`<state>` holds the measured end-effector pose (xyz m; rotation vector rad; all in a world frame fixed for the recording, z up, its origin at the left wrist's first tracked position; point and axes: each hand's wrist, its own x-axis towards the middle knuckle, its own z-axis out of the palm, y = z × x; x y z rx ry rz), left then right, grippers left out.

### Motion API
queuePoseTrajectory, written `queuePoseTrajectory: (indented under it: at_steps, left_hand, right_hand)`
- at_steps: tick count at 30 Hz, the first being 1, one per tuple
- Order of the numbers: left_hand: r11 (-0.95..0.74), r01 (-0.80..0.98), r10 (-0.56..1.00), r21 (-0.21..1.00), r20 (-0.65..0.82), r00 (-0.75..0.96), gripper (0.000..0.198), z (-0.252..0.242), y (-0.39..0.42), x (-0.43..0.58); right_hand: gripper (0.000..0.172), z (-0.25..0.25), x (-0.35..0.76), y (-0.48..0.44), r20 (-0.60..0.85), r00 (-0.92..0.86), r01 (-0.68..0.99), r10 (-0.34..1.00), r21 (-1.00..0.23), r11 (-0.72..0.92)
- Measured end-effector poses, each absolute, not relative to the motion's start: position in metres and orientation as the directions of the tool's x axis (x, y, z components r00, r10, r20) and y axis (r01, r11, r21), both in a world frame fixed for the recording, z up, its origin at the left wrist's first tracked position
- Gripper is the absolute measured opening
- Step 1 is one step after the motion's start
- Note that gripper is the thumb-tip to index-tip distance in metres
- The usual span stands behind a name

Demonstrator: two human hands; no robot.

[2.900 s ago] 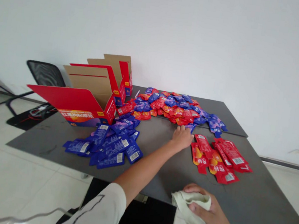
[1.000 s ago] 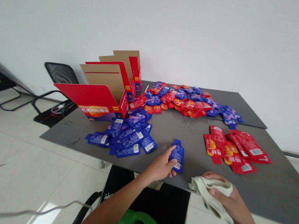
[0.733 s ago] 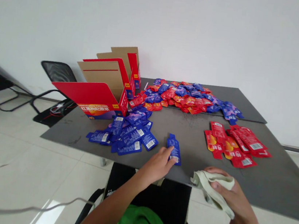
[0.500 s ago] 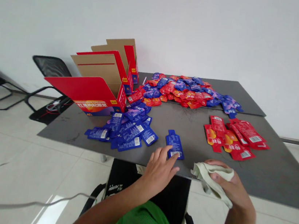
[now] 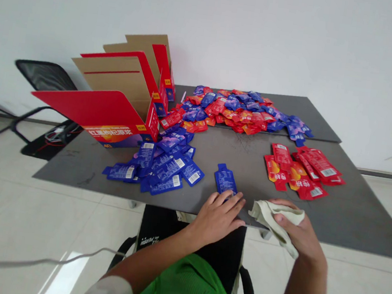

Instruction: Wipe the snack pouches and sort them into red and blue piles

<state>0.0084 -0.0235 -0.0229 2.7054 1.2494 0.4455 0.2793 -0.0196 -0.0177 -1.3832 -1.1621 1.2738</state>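
Note:
My left hand (image 5: 221, 216) lies at the table's front edge with its fingers stretched out over the lower end of a single blue pouch (image 5: 225, 178). The pouch lies flat, its spout end pointing away from me. In my right hand (image 5: 296, 230) is a folded pale cloth (image 5: 270, 211), pinched between thumb and fingers just over the table edge. A loose group of blue pouches (image 5: 167, 168) lies left of the single one. Several red pouches (image 5: 308, 174) overlap one another to the right, beyond the cloth.
Open red cartons (image 5: 113, 119) stand in a row on the left of the grey table (image 5: 234, 148). A mixed heap of red and blue pouches (image 5: 237, 111) lies at the back, near the wall. A black chair (image 5: 48, 79) stands on the floor at left.
My left hand has shifted right along the table edge and now covers the lower end of the single blue pouch. My right hand still grips the cloth. The view has shifted slightly.

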Motion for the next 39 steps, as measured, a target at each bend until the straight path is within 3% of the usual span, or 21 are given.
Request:
queuePoseTrajectory:
  at_steps: [6,9,13,16,19,22,25,33,39]
  left_hand:
    - [-0.612,0.733,0.789,0.298,0.169,0.59,0.043,-0.019,-0.021,-0.007]
    - [-0.618,0.728,0.786,0.297,0.22,0.578,0.041,-0.02,-0.027,-0.021]
    - [-0.637,0.722,0.767,0.269,0.308,0.562,0.042,-0.026,-0.037,-0.037]
    - [-0.658,0.714,0.742,0.239,0.367,0.561,0.045,-0.029,-0.039,-0.041]
    - [-0.657,0.719,0.736,0.226,0.399,0.547,0.046,-0.031,-0.037,-0.043]
    - [-0.63,0.738,0.759,0.242,0.394,0.519,0.047,-0.033,-0.036,-0.043]
    - [-0.61,0.752,0.775,0.251,0.386,0.5,0.048,-0.035,-0.037,-0.041]
    - [-0.631,0.731,0.757,0.259,0.409,0.509,0.043,-0.039,-0.038,-0.033]
    - [-0.621,0.738,0.773,0.265,0.367,0.518,0.044,-0.046,-0.037,-0.034]
  right_hand:
    - [0.05,-0.018,0.28,-0.021,-0.164,0.027,0.064,0.986,-0.984,-0.166]
    - [0.052,-0.019,0.277,-0.016,-0.14,0.067,0.066,0.988,-0.987,-0.145]
    - [0.055,-0.011,0.263,0.002,-0.052,0.215,0.155,0.975,-0.984,-0.086]
    - [0.054,0.003,0.244,0.022,0.095,0.261,0.289,0.961,-0.957,0.016]
    - [0.044,0.014,0.222,0.041,0.331,0.12,0.479,0.936,-0.845,0.237]
    - [0.034,0.016,0.202,0.052,0.449,-0.192,0.576,0.873,-0.668,0.47]
    - [0.032,0.009,0.192,0.056,0.418,-0.39,0.606,0.821,-0.555,0.57]
    - [0.032,0.007,0.199,0.053,0.399,-0.377,0.636,0.836,-0.545,0.547]
    - [0.04,-0.002,0.185,0.06,0.272,-0.697,0.533,0.663,-0.421,0.734]
